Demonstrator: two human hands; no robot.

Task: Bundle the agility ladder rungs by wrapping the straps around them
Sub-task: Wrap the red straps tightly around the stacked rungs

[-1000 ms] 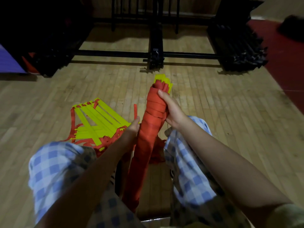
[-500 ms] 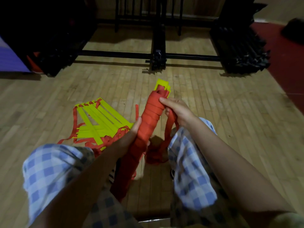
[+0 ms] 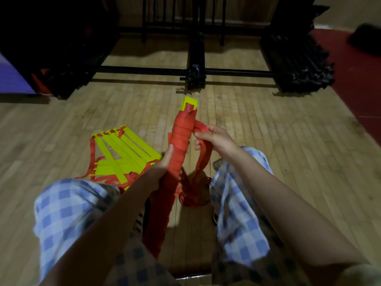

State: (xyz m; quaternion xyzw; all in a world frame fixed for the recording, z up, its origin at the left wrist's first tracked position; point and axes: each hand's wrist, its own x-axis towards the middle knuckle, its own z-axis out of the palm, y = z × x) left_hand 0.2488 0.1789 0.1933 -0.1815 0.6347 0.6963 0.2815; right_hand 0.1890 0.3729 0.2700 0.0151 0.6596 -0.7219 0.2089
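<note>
Underfoot, the pale wooden plank floor (image 3: pixel 257 129) carries everything, and a person sits above it with knees in blue-and-white checked trousers (image 3: pixel 68 207) spread apart, which leaves a gap for the work to hang in. On the floor to the left lies a second, loose heap of flat yellow plastic ladder rungs tangled in orange webbing (image 3: pixel 121 155), probably set aside within reach as the next lot. Between the knees stands the long bundle of yellow rungs swathed in orange strap (image 3: pixel 181 141), held tilted away from the body, only its yellow tips showing at the far end. The left hand (image 3: pixel 162 164) grips the bundle at mid-length, thumb laid along the wrapping, seemingly to steady it and keep the turns from slipping. The right hand (image 3: pixel 214 139), just beside the upper end, pinches the free orange strap tail (image 3: pixel 203 159), whose slack droops into a small pile between the feet, likely kept taut for another turn.
</note>
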